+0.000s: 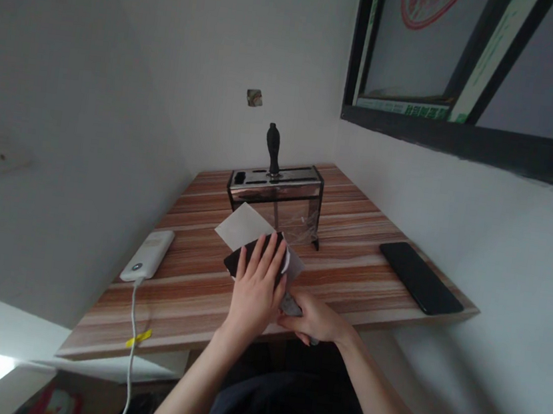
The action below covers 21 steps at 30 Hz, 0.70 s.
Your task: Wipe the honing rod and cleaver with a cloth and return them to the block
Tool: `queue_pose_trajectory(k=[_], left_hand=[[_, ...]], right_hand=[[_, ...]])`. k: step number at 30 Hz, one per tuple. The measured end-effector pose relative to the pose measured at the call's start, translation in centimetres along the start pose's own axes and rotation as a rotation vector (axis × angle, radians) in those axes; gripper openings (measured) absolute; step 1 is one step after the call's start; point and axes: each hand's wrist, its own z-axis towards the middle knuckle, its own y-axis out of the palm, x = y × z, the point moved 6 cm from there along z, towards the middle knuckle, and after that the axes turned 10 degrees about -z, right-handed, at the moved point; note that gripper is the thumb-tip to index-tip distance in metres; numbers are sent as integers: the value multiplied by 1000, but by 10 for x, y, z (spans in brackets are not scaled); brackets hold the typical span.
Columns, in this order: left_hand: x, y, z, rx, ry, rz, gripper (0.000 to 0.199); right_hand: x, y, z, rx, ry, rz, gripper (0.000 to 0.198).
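Note:
My left hand (256, 292) lies with outstretched fingers on a flat black piece (233, 261), pressing it from above. Under this piece a white sheet (241, 226) sticks out toward the far left. A pale grey flat part (295, 264) shows to the right of my left fingers. My right hand (316, 316) is closed around a grey handle (291, 305) near the table's front edge. The handle's far end goes under my left hand, so how it joins the flat parts is hidden.
Behind my hands stands a clear-sided knife block (280, 178) with a black-handled tool (272, 147) upright in it. A black phone (419, 278) lies at the right edge of the wood-grain table (352, 243). A white power bank (150, 253) with a cable (134, 314) lies left.

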Motion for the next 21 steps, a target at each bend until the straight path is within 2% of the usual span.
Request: queue_pose_trajectory(k=[8, 16, 21], left_hand=[[31, 10, -16, -40, -5, -38, 56], [36, 11, -20, -105, 88, -70, 57], [34, 11, -18, -129, 102, -72, 58]], right_hand=[[7, -2, 0, 26, 63, -74, 18], [-2, -5, -3, 74, 120, -113, 30], [-1, -4, -3, 65, 84, -63, 27]])
